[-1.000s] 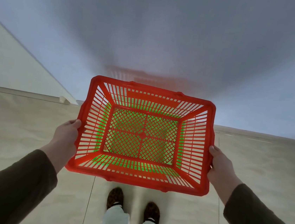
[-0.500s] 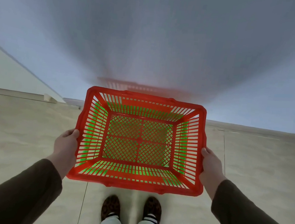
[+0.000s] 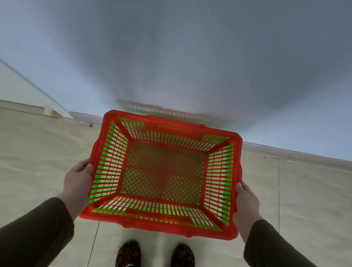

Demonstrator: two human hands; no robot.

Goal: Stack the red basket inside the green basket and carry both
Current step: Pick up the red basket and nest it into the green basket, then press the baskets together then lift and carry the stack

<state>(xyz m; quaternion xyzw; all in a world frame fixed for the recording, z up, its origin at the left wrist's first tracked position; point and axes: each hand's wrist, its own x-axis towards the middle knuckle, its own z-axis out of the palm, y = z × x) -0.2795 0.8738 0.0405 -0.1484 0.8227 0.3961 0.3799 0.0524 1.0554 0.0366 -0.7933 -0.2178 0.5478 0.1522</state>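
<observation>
Mid-frame: red basket [image 3: 164, 173] nested in green basket [image 3: 221, 173].
Left hand [image 3: 77, 179] and right hand [image 3: 247, 204] grip opposite side rims; no writing legible.

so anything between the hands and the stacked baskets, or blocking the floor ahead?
Nothing visible. Left hand and right hand grip the red basket rim directly, green basket nested beneath. The floor ahead is bare up to the wall.

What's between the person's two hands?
In the head view, the red basket, with the green basket showing through its slots, spans between the left hand and right hand.
</observation>
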